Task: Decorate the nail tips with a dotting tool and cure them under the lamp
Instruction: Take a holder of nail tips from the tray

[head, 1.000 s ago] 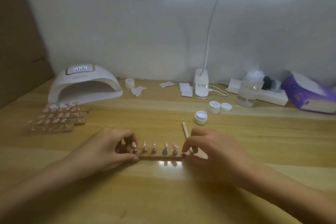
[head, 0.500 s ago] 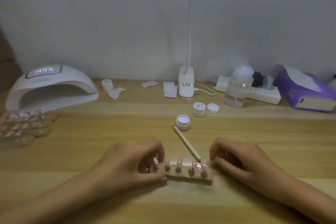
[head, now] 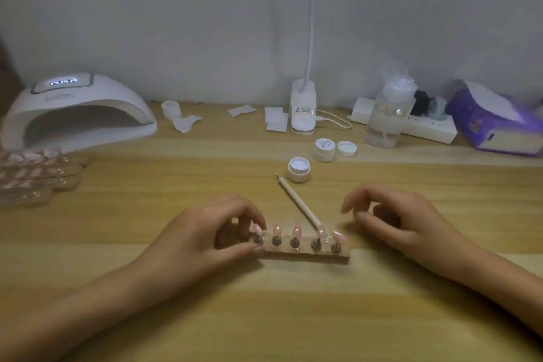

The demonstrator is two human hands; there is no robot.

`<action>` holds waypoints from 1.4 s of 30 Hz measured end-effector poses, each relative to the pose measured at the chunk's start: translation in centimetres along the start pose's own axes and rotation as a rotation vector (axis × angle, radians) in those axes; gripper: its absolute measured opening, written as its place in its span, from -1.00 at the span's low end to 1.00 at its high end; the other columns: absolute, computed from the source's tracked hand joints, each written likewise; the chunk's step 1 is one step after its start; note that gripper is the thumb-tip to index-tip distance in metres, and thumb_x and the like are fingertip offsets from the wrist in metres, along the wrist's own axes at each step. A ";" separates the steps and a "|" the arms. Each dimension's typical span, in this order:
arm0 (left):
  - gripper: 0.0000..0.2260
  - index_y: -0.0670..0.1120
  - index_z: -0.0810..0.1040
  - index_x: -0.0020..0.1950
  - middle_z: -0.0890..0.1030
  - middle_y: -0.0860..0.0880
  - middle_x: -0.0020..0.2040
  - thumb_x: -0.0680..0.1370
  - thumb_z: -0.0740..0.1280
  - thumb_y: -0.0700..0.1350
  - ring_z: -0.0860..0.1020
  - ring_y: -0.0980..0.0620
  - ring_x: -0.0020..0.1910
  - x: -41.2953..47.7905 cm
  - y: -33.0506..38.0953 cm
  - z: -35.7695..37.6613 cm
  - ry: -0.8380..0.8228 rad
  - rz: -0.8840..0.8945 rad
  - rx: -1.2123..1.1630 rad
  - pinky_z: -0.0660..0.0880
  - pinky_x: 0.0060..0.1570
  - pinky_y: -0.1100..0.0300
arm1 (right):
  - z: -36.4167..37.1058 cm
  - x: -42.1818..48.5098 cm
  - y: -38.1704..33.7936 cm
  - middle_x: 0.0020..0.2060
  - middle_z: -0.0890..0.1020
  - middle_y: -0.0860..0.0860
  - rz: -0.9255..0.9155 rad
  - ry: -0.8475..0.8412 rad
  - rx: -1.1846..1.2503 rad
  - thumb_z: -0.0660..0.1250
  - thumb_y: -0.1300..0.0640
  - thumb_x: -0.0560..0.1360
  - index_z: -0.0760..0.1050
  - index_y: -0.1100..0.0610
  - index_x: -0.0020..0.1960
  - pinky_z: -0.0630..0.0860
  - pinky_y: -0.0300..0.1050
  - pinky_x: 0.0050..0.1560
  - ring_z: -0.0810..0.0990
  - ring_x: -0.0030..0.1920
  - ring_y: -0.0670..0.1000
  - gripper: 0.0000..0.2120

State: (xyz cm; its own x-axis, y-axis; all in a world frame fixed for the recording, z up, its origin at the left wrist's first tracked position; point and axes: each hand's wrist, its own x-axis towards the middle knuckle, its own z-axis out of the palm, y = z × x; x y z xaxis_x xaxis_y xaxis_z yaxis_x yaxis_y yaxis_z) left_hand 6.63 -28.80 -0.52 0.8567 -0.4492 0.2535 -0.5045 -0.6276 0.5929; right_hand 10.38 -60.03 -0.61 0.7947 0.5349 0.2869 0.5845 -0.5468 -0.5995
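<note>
The nail tips (head: 296,231) are glossy pale pink; their holder (head: 302,254) is beige. The dotting tool (head: 296,201) is white with a grey metal point. The lamp (head: 123,97) is white, its display glowing bluish white. The open jar (head: 298,176) is white, pale lilac inside. The table (head: 264,317) is light wood in paler and darker bands. The tissue pack (head: 482,123) is purple.

The left hand (head: 205,239) lies near centre, thumb and fingertips pinching the left end of the pale rectangular nail-tip holder bar (head: 305,253). The right hand (head: 408,223) sits to its right, fingers loosely curled, holding nothing. Both bare forearms reach in from the near corners.
</note>
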 end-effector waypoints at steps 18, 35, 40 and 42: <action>-0.88 0.07 0.56 -0.14 0.57 0.12 -0.09 0.50 0.47 -0.08 0.53 0.07 -0.25 0.3 -0.2 -0.4 -0.002 0.133 -0.005 0.42 -0.32 0.24 | -0.5 7.0 0.3 -0.16 0.65 0.07 -0.871 -0.036 -0.688 0.35 0.28 0.51 0.66 0.16 -0.10 0.35 -0.18 -0.47 0.51 -0.36 0.06 -0.88; -0.97 0.05 0.49 -0.08 0.62 0.14 -0.02 0.55 0.29 -0.06 0.59 0.07 -0.06 -0.2 0.5 -0.2 0.033 0.319 0.259 0.55 -0.30 0.14 | -0.2 4.4 -0.1 -0.34 0.60 0.06 -0.189 0.336 0.494 0.21 0.14 0.58 0.42 0.06 -0.06 0.49 -0.17 -0.48 0.58 -0.45 0.09 -0.95; -0.98 0.10 0.50 -0.10 0.65 0.20 -0.09 0.52 0.31 0.00 0.62 0.18 -0.17 0.3 1.4 -0.9 0.154 0.237 0.070 0.44 -0.31 0.38 | 1.1 5.7 -0.7 -0.14 0.70 0.14 0.107 0.370 0.661 0.07 0.12 0.69 0.50 0.13 0.05 0.53 -0.23 -0.41 0.67 -0.26 0.05 -0.76; -0.91 0.08 0.55 -0.10 0.67 0.21 -0.09 0.51 0.32 0.07 0.63 0.14 -0.18 1.3 1.6 -1.5 0.194 0.176 -0.063 0.47 -0.38 0.27 | 1.5 6.2 -0.8 -0.10 0.71 0.08 0.172 0.429 0.688 0.09 0.15 0.68 0.49 0.14 0.10 0.54 -0.25 -0.36 0.66 -0.18 -0.01 -0.79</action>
State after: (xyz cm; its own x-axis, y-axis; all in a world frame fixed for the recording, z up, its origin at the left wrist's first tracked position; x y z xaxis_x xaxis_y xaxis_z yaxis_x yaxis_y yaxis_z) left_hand 7.08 -29.44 1.92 0.7639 -0.4142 0.4949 -0.6452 -0.5070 0.5715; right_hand 14.60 -55.34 0.52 0.9386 0.1111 0.3266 0.3294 -0.0075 -0.9441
